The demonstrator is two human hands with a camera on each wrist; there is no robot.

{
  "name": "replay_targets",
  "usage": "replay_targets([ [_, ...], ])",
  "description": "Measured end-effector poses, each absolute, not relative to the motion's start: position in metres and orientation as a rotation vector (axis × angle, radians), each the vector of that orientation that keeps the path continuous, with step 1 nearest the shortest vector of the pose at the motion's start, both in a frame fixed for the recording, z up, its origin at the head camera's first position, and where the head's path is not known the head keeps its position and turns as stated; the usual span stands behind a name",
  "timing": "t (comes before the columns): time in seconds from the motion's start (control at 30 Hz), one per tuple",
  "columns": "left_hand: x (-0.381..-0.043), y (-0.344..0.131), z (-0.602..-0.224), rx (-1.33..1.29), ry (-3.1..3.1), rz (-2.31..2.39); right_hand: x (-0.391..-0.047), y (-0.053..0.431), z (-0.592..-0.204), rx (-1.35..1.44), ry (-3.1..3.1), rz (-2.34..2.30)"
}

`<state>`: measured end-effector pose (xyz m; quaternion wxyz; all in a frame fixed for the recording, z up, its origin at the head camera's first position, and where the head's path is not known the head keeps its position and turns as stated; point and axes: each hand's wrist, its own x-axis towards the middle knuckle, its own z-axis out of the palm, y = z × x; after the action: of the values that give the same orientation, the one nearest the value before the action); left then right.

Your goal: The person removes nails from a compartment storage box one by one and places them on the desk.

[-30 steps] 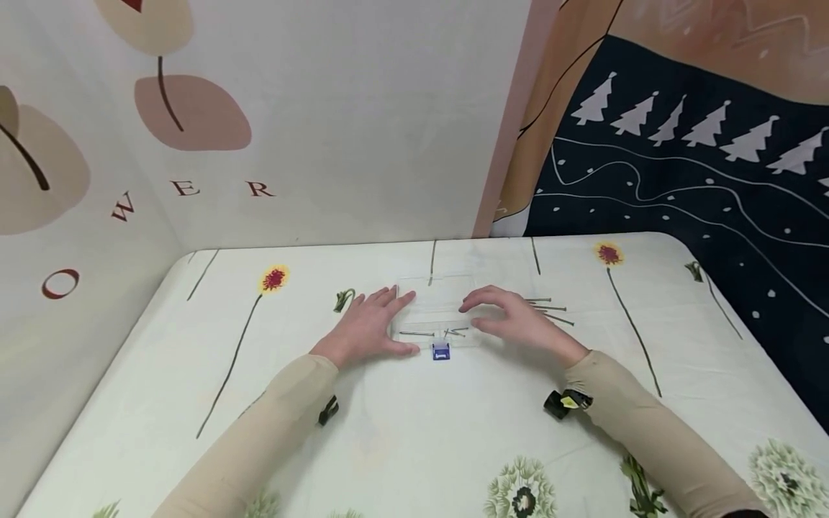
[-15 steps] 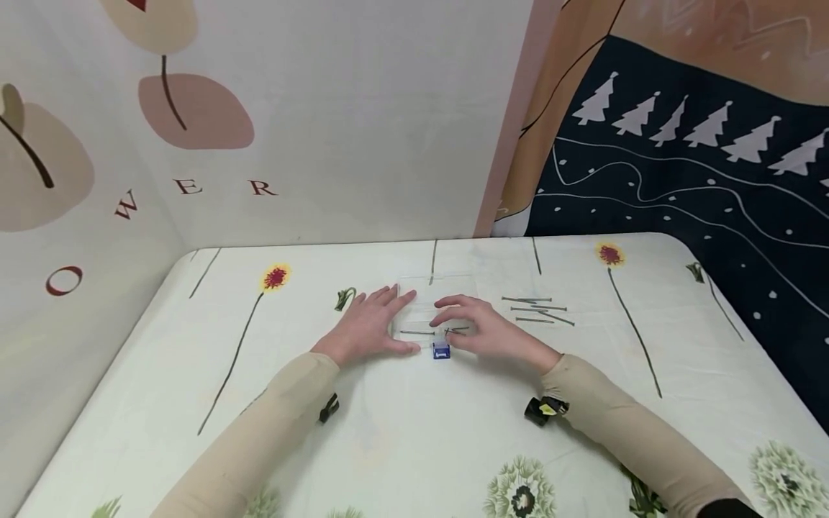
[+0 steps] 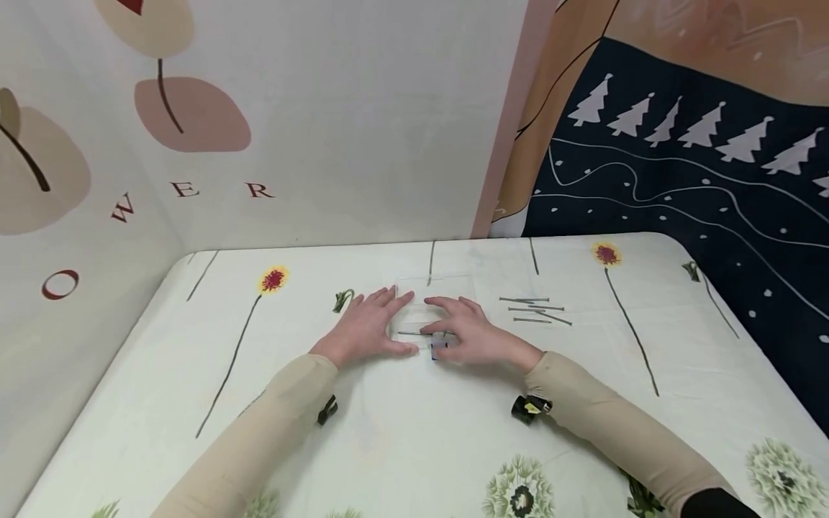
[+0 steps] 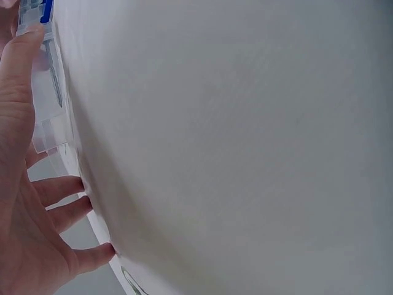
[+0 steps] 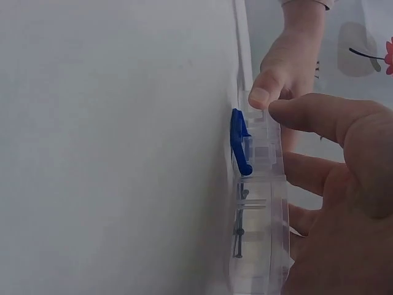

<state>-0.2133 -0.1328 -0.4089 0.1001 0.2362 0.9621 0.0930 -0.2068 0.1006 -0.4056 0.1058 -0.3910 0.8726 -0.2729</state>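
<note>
Clear box (image 5: 264, 215) lies on floral cloth (image 3: 401, 432), nails inside. Left hand (image 3: 365, 329) at box's left side, fingers spread, thumb by its front corner. Right hand (image 3: 476, 336) over box's right front, fingers apart, near blue latch (image 5: 238, 141). Loose nails (image 3: 536, 309) right of box.

Box (image 5: 259, 270), lower centre of right wrist view: clear plastic, smooth, glossy. Latch (image 5: 237, 138), middle of same view: moulded in blue plastic. Nails (image 3: 536, 309), right of centre in head view: grey metal. Table cover (image 3: 401, 439), lower centre: printed cloth, matt.
</note>
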Motion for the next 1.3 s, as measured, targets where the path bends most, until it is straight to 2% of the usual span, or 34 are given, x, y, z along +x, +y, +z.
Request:
replay_targets([
  [0.67, -0.216, -0.134, -0.411, 0.719, 2.842, 0.276, -0.206, 0.085, -0.411, -1.065, 2.676, -0.771],
  [1.3, -0.215, -0.134, -0.411, 0.720, 2.849, 0.278, -0.204, 0.088, -0.409, -1.160, 2.628, -0.763],
])
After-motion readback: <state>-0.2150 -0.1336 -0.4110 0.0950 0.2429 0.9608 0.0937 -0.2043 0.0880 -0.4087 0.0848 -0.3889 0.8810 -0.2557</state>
